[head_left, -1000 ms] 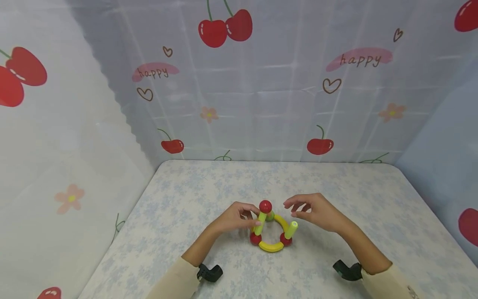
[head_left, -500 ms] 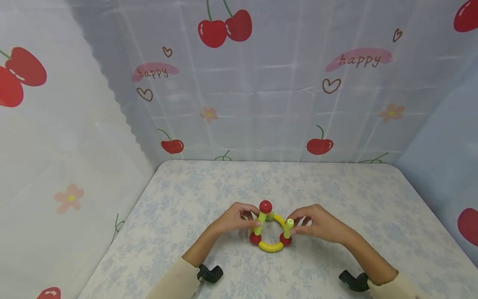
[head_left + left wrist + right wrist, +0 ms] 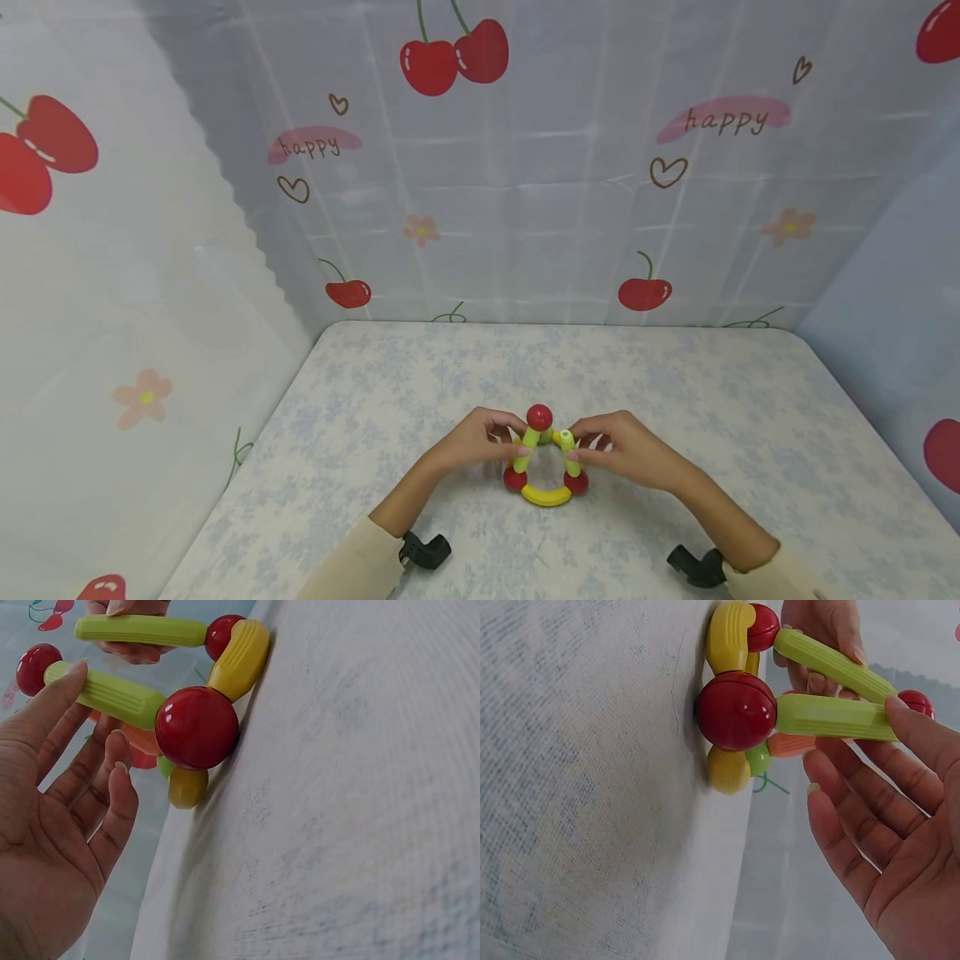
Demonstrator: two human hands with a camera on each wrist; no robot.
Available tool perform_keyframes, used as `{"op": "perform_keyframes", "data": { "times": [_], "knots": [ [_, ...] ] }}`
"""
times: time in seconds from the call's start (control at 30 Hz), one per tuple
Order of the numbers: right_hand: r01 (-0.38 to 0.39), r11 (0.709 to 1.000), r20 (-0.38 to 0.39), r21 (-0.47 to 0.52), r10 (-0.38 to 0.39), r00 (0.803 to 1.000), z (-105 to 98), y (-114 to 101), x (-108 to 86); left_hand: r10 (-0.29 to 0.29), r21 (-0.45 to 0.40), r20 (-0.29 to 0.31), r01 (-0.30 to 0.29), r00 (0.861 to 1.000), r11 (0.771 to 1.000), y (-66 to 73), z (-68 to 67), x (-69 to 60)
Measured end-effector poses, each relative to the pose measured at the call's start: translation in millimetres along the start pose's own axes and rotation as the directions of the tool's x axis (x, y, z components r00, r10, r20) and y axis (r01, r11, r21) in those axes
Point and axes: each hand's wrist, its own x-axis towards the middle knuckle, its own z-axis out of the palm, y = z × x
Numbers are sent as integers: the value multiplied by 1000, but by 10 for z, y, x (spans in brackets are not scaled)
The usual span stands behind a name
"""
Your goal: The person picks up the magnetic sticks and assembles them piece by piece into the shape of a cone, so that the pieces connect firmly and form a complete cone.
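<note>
A toy frame of magnetic-looking rods and balls stands on the table, with a curved yellow bar point(image 3: 546, 496) joining two red balls at its front. My left hand point(image 3: 476, 437) pinches the left light-green rod point(image 3: 112, 696), which leans inward and bears a red ball point(image 3: 539, 417) on top. Opposite it, my right hand point(image 3: 630, 450) pinches the other light-green rod point(image 3: 836, 717) between thumb and fingers. That rod rises from the right red ball point(image 3: 736, 711), and its upper end is bare in the head view. An orange rod point(image 3: 791, 745) and a green ball point(image 3: 758, 759) show partly behind.
The pale blue-patterned table point(image 3: 420, 367) carries the frame near its front middle. Cherry-printed sheets point(image 3: 480, 208) stand at the back and sides. Black wrist devices point(image 3: 425, 551) sit on both forearms.
My right hand has come in from the right and taken hold of the right green rod. That rod now tilts leftward, toward the other one. My left hand has stayed nearly in place.
</note>
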Motion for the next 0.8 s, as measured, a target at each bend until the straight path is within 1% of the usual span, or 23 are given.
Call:
{"op": "perform_keyframes", "data": {
  "times": [0.33, 0.53, 0.8],
  "knots": [
    [7, 1000, 7, -8, -7, 1000, 62, -17, 72, 18, -14, 4, -18, 1000, 1000, -12, 16, 3],
    [7, 1000, 3, -25, -6, 1000, 84, -19, 87, 23, 0, 9, -23, 1000, 1000, 22, 32, -3],
    [-16, 999, 6, -28, 16, 1000, 90, -20, 95, -7, 35, 6, 7, 1000, 999, 55, 53, -4]
  ]
}}
